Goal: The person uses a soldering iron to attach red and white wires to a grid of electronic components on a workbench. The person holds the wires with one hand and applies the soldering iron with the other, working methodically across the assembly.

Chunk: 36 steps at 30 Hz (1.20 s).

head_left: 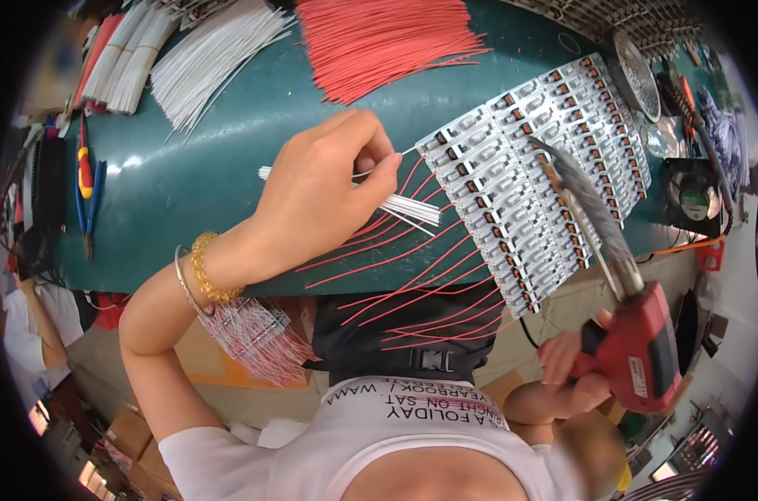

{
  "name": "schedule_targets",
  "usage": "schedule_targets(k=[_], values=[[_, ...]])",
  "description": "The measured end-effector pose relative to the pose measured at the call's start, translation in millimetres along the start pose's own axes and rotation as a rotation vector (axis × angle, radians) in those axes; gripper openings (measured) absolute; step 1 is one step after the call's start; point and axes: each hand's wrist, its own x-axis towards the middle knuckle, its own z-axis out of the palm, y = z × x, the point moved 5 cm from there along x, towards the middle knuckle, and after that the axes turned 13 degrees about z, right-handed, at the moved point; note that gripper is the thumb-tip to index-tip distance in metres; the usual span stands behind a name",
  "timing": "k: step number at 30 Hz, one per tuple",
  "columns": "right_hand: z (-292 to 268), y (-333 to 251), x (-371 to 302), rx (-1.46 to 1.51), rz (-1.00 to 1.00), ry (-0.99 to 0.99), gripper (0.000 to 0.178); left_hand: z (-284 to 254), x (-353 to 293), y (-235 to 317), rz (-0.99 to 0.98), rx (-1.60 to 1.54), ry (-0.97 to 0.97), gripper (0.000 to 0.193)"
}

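My left hand [325,196], with a gold bead bracelet and a thin bangle at the wrist, holds a small bundle of white wires [408,209] and pinches one single white wire [406,153] toward the edge of a panel of small circuit boards [538,175]. My right hand [567,367] grips a red soldering gun [638,351] at the lower right. Its long dark barrel reaches up over the panel, and its tip [539,149] rests near the panel's middle. Several red wires [412,284] run from the boards' left edge and hang over the table's front.
On the green table [212,167] lie a pile of red wires [379,37], loose white wires [212,58], tied wire bundles [124,54] and blue-handled cutters [91,196]. A small fan [694,200] sits right. Another person's sleeve [28,326] shows at the left.
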Motion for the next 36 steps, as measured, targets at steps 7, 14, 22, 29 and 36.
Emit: schedule_targets(k=[7,14,22,29,36], values=[[42.9,13.4,0.8,-0.130,0.268,0.046,0.088,4.6,1.5,-1.5,0.044,0.016,-0.009,0.010],[47.5,16.0,3.3,-0.147,0.268,0.026,0.074,5.9,0.1,-5.3,0.060,0.022,0.000,0.011],[40.4,20.5,-4.8,-0.142,0.219,0.055,0.076,6.1,-1.8,-6.3,0.076,0.069,0.017,0.012],[48.9,11.3,1.3,-0.133,0.198,0.036,0.081,5.3,-1.2,-3.9,0.086,0.103,0.013,0.011],[42.8,14.7,1.2,-0.114,0.163,-0.032,0.084,3.3,-1.7,1.5,0.056,-0.001,-0.033,0.007]])
